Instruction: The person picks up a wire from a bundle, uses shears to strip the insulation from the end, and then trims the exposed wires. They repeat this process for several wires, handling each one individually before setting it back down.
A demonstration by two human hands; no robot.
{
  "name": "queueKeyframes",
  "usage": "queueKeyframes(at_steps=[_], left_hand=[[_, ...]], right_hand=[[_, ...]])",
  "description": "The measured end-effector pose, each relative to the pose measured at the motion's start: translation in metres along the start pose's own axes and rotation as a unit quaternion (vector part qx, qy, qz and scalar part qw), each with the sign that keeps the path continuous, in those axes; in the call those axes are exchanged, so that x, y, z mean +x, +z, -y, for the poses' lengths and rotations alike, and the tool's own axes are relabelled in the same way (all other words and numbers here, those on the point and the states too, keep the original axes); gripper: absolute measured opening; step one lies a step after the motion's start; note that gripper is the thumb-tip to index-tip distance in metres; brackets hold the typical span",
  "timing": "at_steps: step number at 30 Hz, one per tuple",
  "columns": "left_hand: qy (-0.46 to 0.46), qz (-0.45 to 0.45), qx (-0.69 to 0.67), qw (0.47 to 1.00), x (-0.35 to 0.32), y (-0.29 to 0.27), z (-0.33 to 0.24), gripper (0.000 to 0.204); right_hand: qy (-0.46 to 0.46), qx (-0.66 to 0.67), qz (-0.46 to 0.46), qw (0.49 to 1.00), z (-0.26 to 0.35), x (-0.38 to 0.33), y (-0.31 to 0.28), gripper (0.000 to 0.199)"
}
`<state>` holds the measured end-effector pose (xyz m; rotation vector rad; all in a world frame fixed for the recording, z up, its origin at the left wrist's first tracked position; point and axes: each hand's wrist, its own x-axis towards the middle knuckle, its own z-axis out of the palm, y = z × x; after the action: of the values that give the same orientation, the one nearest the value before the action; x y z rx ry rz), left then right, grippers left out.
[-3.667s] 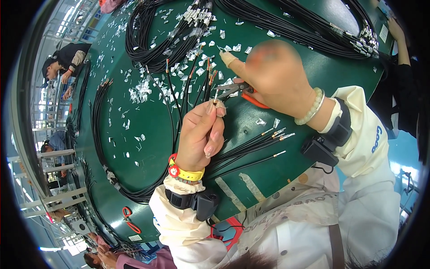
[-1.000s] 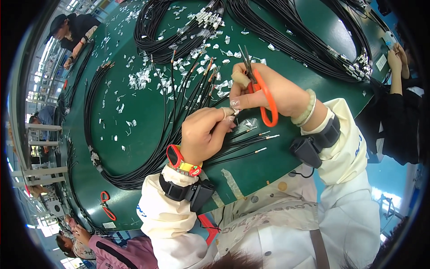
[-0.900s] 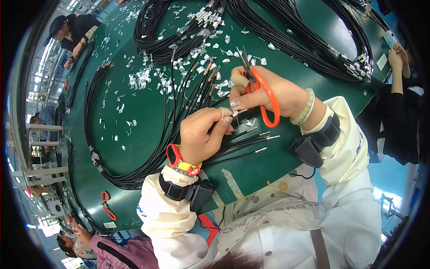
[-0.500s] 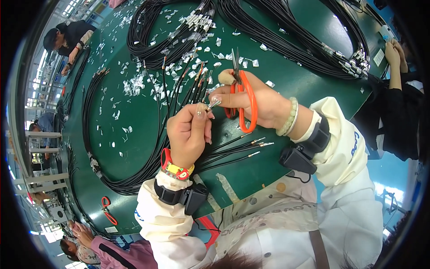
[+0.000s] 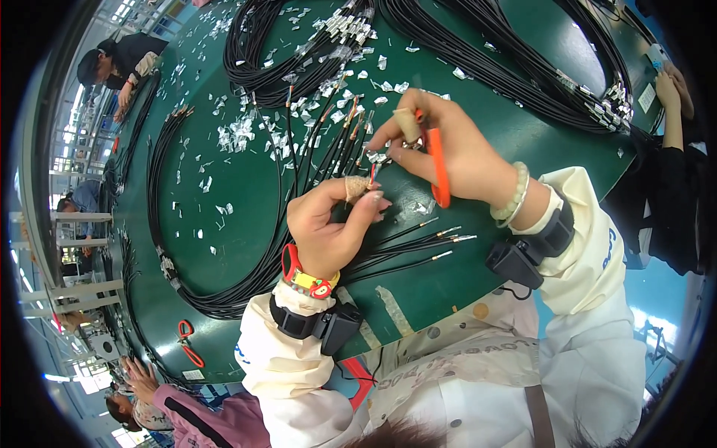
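My left hand point(image 5: 328, 224) is closed, thumb and forefinger pinching a black cable near its stripped end, where a thin red wire point(image 5: 373, 173) sticks up. My right hand point(image 5: 470, 153) has orange-handled scissors point(image 5: 439, 172) hooked in its fingers; their blades are mostly hidden or blurred. Its thumb and forefinger are at a small shiny foil piece point(image 5: 379, 158) just above the wire end. Tan tape wraps a finger on each hand. Beyond the left hand fan out black cables with copper-coloured ends point(image 5: 351, 138). Other black cables with silvery tips point(image 5: 448, 237) lie just right of the left wrist.
Foil scraps point(image 5: 237, 134) litter the green table point(image 5: 216, 261). Coiled black cable bundles point(image 5: 246, 67) lie at the far side, more point(image 5: 515, 67) at far right. Red-handled scissors point(image 5: 187, 343) lie near the left edge. Co-workers point(image 5: 119, 67) sit left and right.
The right hand has moved slightly up and away from the left, and the scissors have turned in it. The red wire end now shows above the left fingertips.
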<state>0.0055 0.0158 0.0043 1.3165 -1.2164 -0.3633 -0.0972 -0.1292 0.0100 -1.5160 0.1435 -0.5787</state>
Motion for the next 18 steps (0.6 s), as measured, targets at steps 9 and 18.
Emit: queueKeyframes(at_steps=[9,18], left_hand=[[-0.086,0.046,-0.021,0.995,0.0017,-0.0022,-0.0059,0.009],[-0.02,-0.014,0.041,0.999,-0.0004,-0.0031,-0.0003,0.006]], right_hand=[[-0.065,0.011,0.028,0.997,0.0096,-0.0043,0.0015,0.033],[0.016,0.068,0.014,0.997,0.0051,-0.0047,0.0024,0.03]])
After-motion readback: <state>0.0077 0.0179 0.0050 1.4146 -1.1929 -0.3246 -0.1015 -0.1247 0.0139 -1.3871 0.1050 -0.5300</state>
